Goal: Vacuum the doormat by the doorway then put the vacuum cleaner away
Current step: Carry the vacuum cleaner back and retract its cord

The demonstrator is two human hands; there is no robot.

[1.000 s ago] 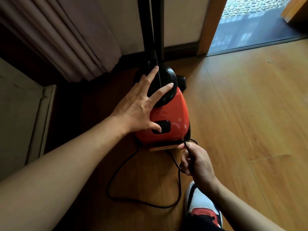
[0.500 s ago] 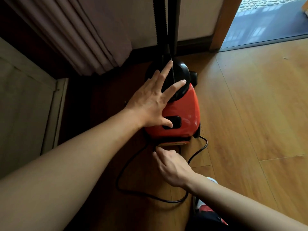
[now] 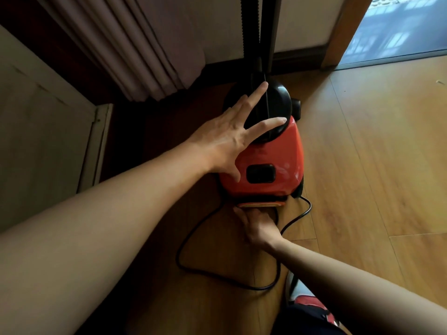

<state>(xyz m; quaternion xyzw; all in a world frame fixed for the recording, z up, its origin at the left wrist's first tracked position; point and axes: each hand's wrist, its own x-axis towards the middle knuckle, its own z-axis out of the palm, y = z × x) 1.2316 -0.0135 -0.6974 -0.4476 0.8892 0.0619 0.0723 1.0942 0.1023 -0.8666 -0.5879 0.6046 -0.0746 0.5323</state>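
Head view: the vacuum cleaner (image 3: 266, 163) is parked on the wooden floor (image 3: 375, 165) against the wall, beside the curtain (image 3: 135, 44) and left of the doorway (image 3: 399, 32); a putting-away spot, it is judged. The left hand (image 3: 229, 141) is laid wide open on top, fingers straight and fanned over the black dome, probably so the body is steadied. The right hand (image 3: 258, 226) is pushed against the rear under the orange lip, beside the cord (image 3: 179, 255). Its fingertips are hidden, so a pinch cannot be told. The cord is looped loose on the floor. No doormat is shown.
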